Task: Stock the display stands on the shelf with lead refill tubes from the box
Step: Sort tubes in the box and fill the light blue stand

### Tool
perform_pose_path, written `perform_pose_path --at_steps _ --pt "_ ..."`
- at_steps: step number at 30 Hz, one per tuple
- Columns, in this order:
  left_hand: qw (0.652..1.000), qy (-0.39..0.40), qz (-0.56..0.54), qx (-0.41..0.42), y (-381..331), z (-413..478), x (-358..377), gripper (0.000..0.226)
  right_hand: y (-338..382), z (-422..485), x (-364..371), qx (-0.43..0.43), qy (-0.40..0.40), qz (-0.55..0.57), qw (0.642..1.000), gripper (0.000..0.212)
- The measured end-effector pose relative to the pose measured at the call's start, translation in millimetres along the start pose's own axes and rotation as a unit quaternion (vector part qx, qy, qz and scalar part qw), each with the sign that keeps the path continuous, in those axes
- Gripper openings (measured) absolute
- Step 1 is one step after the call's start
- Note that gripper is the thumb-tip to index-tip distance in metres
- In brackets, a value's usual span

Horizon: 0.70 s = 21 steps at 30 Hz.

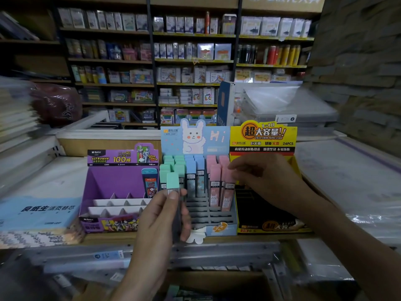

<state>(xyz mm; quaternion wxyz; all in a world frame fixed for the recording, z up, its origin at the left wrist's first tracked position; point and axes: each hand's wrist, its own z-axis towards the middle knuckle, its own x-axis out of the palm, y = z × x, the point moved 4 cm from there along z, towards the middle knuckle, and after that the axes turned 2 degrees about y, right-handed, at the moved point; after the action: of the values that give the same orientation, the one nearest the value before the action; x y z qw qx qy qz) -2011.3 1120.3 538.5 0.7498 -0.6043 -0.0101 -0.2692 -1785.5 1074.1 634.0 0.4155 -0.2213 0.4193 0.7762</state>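
**Fingers (pixel 185 213), left: curled round one green-capped tube (pixel 173 181)**

1. My left hand (pixel 160 220): thumb and fingers grip the tube upright, cap up, just in front of the blue stand's (pixel 195 137) left rows.
2. My right hand (pixel 267 179): its fingertips (pixel 235 169) are at the top of the pink tubes (pixel 217 177). It is blurred, so I cannot tell whether they pinch or only touch.
3. Blue stand, mid-shelf (pixel 108 236), rabbit card behind: green tubes (pixel 173 162) left, blue tubes (pixel 195 168) middle, pink right, all upright. Grey slot rows (pixel 199 209) lie at the front.
4. Purple stand (pixel 104 181), touching the blue one's left side: one tube (pixel 149 183) at back right.
5. Yellow stand (pixel 262 135), just to the right, behind my right hand.
6. Box (pixel 217 279): below the shelf edge, blurred.
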Motion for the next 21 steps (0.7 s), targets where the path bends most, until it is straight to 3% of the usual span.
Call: perform_pose_path --at_steps 5,11,16,21 --pt "1.000 -0.001 0.006 0.008 -2 0 0 0.030 4 -7 3 -0.022 -0.009 -0.017 1.000 0.020" --pt "0.997 -0.005 0.060 0.050 -12 1 2 0.017 4 -12 5 -0.026 -0.022 -0.015 0.999 0.021" --pt "0.988 0.041 0.111 0.096 -41 8 3 0.010 -6 -26 1 0.013 -0.056 0.005 0.998 0.020" --pt "0.968 0.059 0.206 0.129 -67 19 1 0.009 -24 -44 3 0.053 -0.024 -0.050 0.997 0.013"
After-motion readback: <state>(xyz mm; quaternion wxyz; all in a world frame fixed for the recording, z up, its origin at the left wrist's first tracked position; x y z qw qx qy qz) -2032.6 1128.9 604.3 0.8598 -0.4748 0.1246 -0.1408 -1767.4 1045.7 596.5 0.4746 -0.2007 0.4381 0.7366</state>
